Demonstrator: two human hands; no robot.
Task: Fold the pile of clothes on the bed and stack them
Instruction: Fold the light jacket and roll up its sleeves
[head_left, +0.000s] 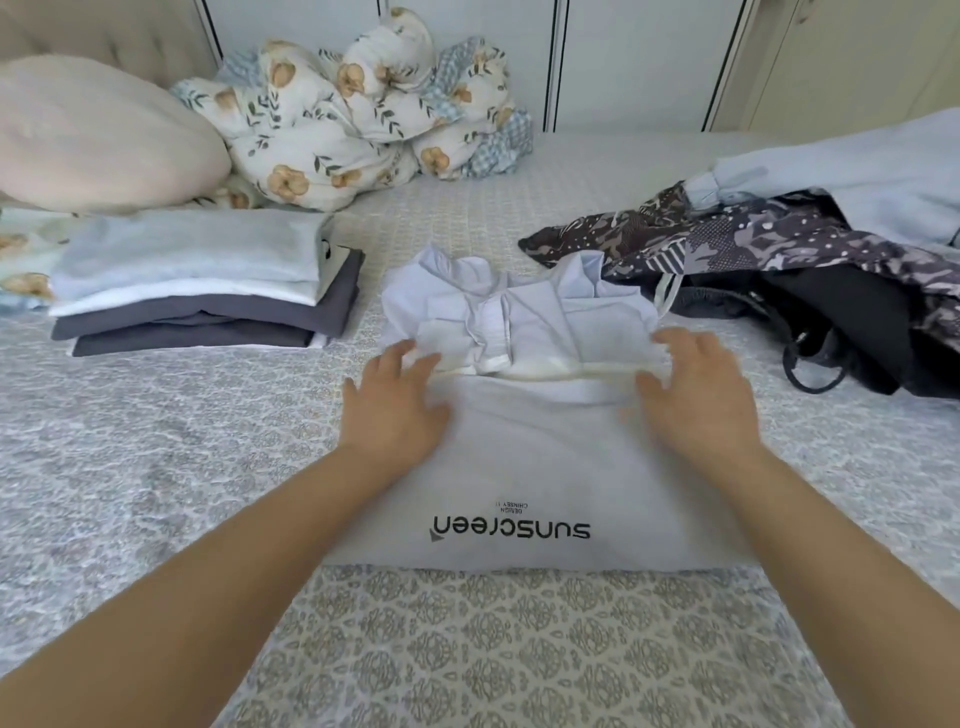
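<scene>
Both hands lie flat on the pale jacket (519, 467) in the middle of the bed (130, 493). The left hand (397, 402) has its fingers spread out near the left side of the fold line. The right hand (693, 395) does the same on the right side. No finger is curled round the cloth, so the hands are only pressing or smoothing it.

What could go wrong? The far part of the jacket, with the collar and sleeves, is still bunched up. If that lumpy part gets folded over as it is, the jacket may come out fat and crooked. Then it could slide off the stack. The cloth looks thin and slippery, so the fold could also slip open when the hands lift away. The pile of unfolded clothes (810, 270) on the right touches the far right corner of the jacket, so a strap or sleeve from it might get pulled along.

The jacket is light grey-blue and smooth on the near half. It has the word "sunscreen" in dark letters, upside down from here. The far half is crumpled, with white edges showing.

The folded stack (197, 291) sits far left, well apart from the jacket. It has dark grey clothes at the bottom and pale ones on top
</scene>
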